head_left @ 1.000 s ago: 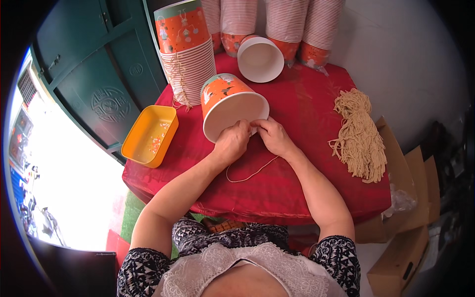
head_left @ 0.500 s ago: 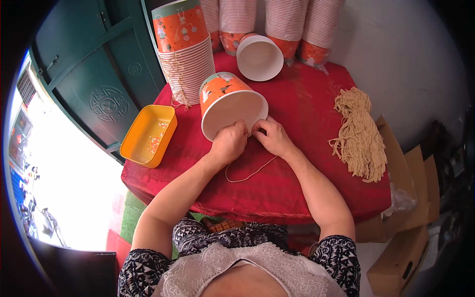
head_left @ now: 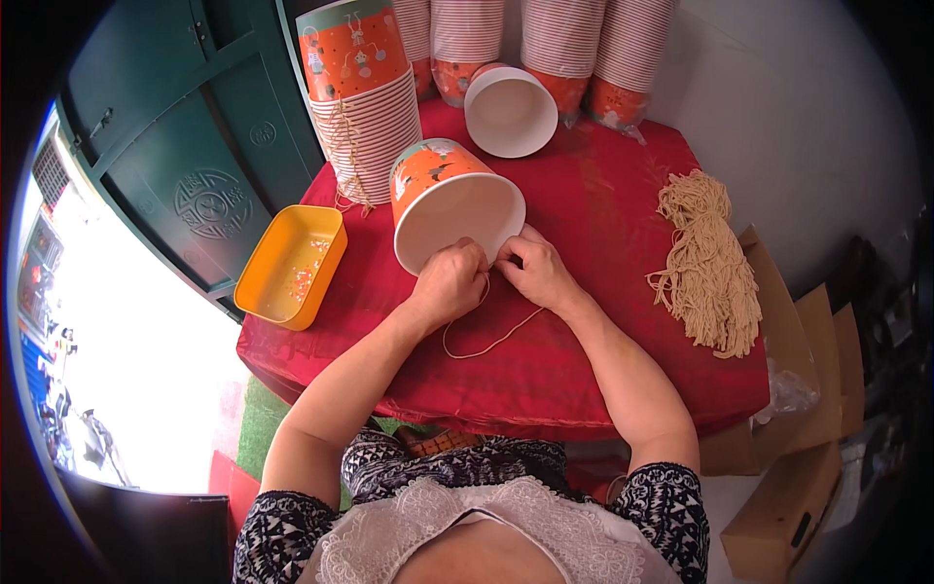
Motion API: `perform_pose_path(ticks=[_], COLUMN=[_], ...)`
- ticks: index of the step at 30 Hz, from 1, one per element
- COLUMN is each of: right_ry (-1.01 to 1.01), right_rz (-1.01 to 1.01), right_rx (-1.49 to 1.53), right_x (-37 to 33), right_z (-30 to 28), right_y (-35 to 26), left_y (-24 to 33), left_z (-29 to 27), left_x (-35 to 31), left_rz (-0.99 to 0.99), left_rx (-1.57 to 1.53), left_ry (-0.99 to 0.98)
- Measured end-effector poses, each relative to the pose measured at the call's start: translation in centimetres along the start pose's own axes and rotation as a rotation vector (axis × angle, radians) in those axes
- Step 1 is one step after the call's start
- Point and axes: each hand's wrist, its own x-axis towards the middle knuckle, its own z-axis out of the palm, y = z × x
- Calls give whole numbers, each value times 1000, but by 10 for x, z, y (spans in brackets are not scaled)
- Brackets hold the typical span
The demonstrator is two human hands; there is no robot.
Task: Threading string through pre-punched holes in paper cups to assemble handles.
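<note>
An orange and green paper bucket (head_left: 433, 169) lies tipped on the red tablecloth, its white open mouth facing me. At the lower edge of that mouth my left hand (head_left: 451, 279) is closed in a pinch, with a thin beige string (head_left: 476, 353) coming from it. Close beside it, my right hand (head_left: 537, 274) pinches the bucket's rim at the lower right. The string hangs in a loose loop on the cloth between my wrists. My fingers cover the spot where string and rim meet.
A tall stack of buckets (head_left: 370, 136) with strings hanging down stands at the left, near a yellow tray (head_left: 318, 280) holding small scraps. Another bucket (head_left: 511, 115) lies behind. Bagged stacks (head_left: 559, 39) line the back. A string bundle (head_left: 715, 263) lies right, above cardboard boxes (head_left: 783, 521).
The bucket has shifted very slightly up and left, and my left fingers have moved a little at the rim. The string loop lies as before.
</note>
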Motion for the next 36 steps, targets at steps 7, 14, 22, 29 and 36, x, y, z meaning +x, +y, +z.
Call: perform_pose_path(ticks=[7, 14, 22, 29, 36], right_ry=[43, 92, 165, 149, 123], right_rz=[-7, -13, -45, -16, 13], right_rx=[-49, -121, -250, -297, -281], right_x=[1, 1, 3, 3, 4], right_z=[7, 9, 11, 15, 18], right_y=[3, 1, 1, 6, 5], left_y=[-6, -5, -6, -7, -15], left_z=[2, 3, 2, 1, 4], left_x=[1, 4, 7, 11, 14], left_rz=[-9, -41, -96, -142, 39], left_rx=[-74, -89, -57, -123, -469], left_ry=[24, 55, 120, 65, 35])
